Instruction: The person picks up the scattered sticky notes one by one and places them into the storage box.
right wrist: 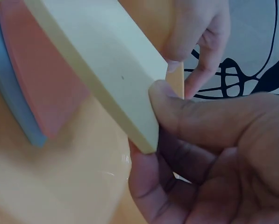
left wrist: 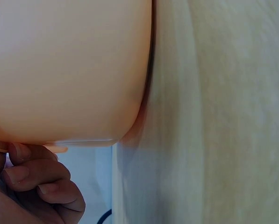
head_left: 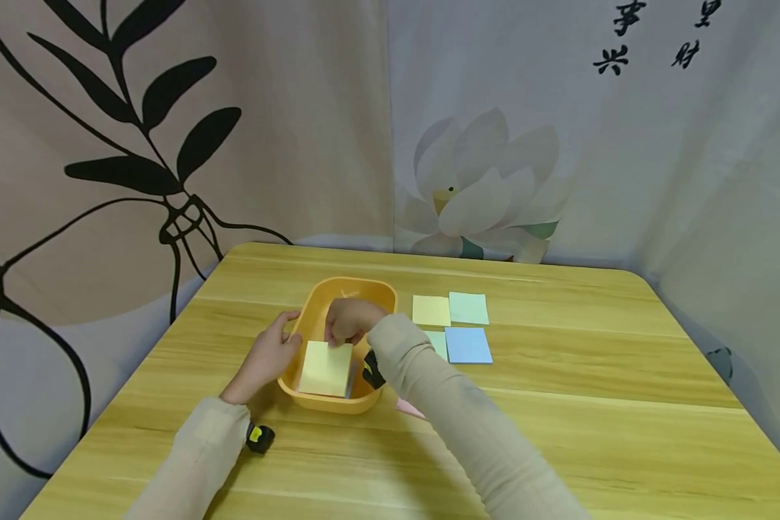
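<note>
My right hand (head_left: 353, 320) pinches the far edge of the yellow pad (head_left: 325, 370), which is inside the orange basket (head_left: 331, 406) and reaches from this hand back toward me, while my left hand (head_left: 273, 352), farther from the pad, grips the basket's left rim.

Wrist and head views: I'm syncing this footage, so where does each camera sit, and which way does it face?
Head: worn on the head, facing forward and down at the table and orange bin; left hand, right hand and sleeves show.
Left wrist: on that wrist, facing the bin's outer wall; left-hand fingers show at lower left.
Right wrist: on that wrist, facing into the bin; both hands show.
Shared: head and right wrist both show the right hand pinching a yellow pad.
</note>
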Demonstrator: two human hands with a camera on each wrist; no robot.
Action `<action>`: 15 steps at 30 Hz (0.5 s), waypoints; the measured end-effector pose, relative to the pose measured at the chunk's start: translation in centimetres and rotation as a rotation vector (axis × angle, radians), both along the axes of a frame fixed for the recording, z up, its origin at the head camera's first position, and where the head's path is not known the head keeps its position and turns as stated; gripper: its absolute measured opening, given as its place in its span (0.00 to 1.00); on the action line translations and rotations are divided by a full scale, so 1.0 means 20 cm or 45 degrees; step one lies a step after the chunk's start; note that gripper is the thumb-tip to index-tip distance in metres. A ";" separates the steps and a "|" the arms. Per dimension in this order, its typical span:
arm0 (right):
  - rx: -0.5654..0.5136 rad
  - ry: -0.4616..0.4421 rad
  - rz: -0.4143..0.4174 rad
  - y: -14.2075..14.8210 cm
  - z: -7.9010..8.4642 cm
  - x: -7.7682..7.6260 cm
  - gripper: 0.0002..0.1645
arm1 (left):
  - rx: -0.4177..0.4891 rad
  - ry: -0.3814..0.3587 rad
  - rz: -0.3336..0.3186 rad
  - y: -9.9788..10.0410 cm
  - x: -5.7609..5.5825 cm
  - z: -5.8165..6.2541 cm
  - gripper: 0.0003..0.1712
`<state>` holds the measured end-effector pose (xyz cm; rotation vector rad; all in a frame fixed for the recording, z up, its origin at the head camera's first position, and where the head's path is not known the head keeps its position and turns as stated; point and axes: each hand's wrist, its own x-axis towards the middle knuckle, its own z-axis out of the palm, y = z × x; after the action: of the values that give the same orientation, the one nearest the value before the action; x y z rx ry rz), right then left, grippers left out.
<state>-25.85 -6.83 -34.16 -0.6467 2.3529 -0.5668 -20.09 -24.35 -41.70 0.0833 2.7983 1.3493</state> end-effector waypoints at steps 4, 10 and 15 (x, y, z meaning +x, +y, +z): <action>0.006 -0.027 0.002 -0.01 -0.01 0.00 0.08 | -0.007 -0.016 -0.005 0.00 0.00 0.00 0.29; 0.000 -0.066 0.022 -0.02 -0.03 0.01 0.08 | -0.018 0.005 -0.003 0.00 0.00 0.00 0.29; 0.058 -0.034 0.033 -0.04 -0.06 0.01 0.12 | -0.017 0.001 -0.001 0.00 -0.01 0.00 0.28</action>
<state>-25.74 -7.58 -35.33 -0.6442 2.3220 -0.5062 -20.21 -24.26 -41.68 0.0848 2.8073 1.3304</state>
